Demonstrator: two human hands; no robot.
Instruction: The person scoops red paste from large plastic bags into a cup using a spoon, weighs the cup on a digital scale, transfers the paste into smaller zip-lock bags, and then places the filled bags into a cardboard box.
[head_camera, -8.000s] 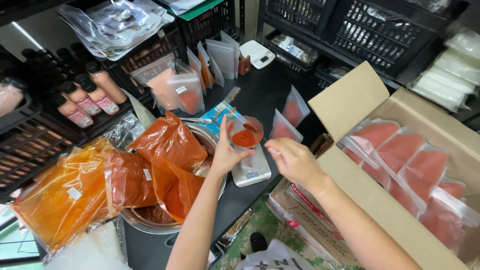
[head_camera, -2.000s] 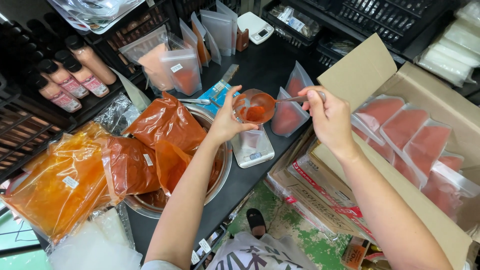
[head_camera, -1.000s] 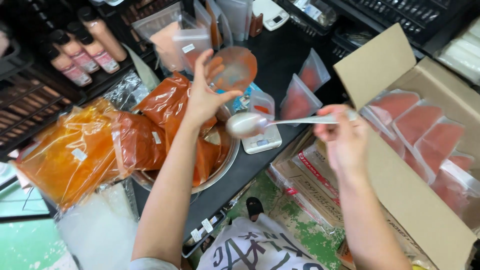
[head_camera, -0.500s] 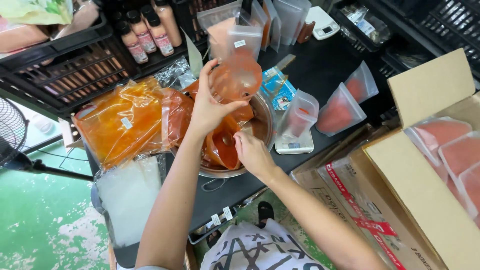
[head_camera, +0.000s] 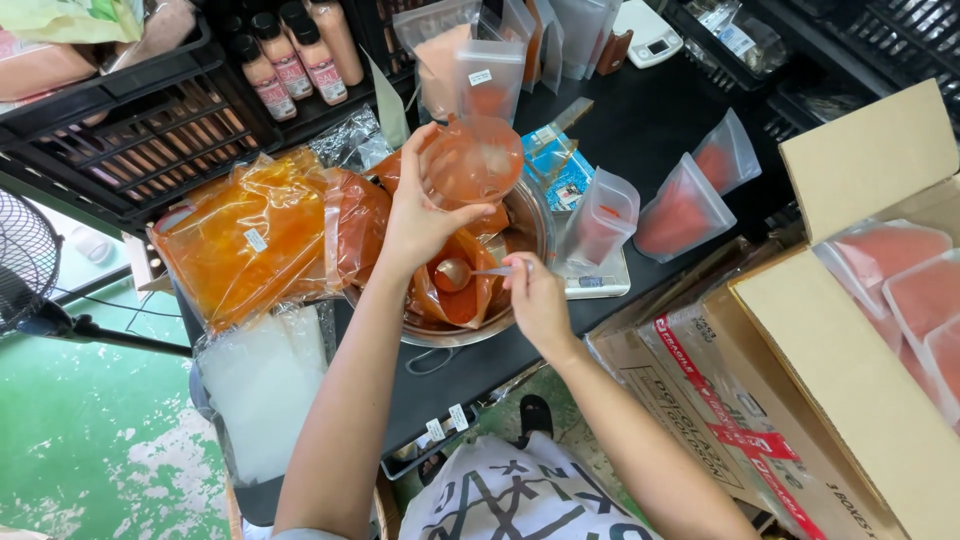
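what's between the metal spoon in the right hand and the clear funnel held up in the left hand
Nothing visible. The metal spoon, in the right hand, sits low over the steel bowl of orange sauce bags. The clear plastic funnel, in the left hand, is above it; only the left thumb lies close to that line.

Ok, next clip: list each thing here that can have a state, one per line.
left hand: gripping the funnel.
right hand: gripping the spoon handle.
funnel: held up above the bowl, sauce-smeared.
spoon: bowl end down in the metal bowl.
metal bowl: holds opened orange sauce bags.
pouch on scale: upright, open-topped, part filled.
two pouches: standing, filled red.
cardboard box: flaps open, packed with pouches.
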